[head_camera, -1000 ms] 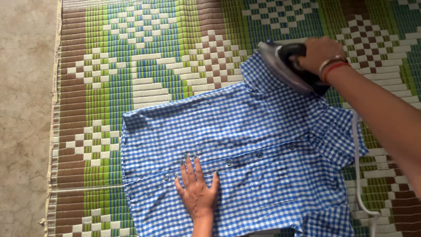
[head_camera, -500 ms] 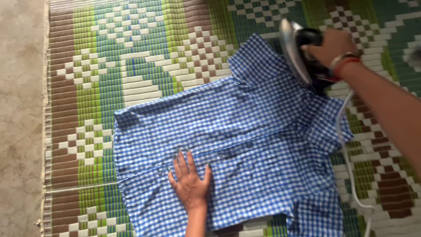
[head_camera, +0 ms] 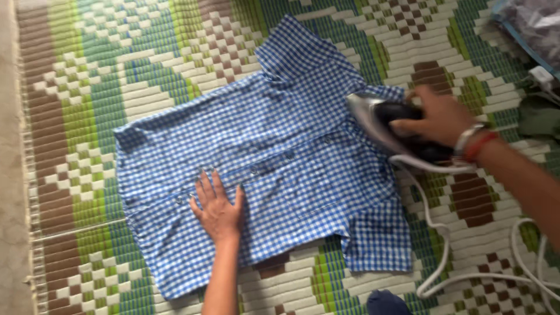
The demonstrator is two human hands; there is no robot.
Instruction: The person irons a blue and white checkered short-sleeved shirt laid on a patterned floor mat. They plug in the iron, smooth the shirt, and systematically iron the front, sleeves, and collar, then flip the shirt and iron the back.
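Note:
A small blue-and-white checked shirt [head_camera: 280, 146] lies spread flat on a woven mat [head_camera: 116, 76], buttons along its middle. My left hand [head_camera: 217, 209] presses flat on the shirt's lower front, fingers apart. My right hand [head_camera: 438, 116] grips the black handle of an electric iron [head_camera: 379, 125], tilted with its shiny soleplate facing left, at the shirt's collar end on the right. A white cord [head_camera: 434, 227] trails from the iron over the mat.
The mat is patterned in green, blue, brown and white. A bare concrete floor [head_camera: 7, 175] borders it on the left. A white plug [head_camera: 541, 76] and a bundle in plastic [head_camera: 534, 23] lie at the top right. A dark blue object [head_camera: 385, 303] shows at the bottom edge.
My right hand has carried the iron from the far sleeve down to the collar side of the shirt. The view swung right. My left hand stays pressed on the shirt.

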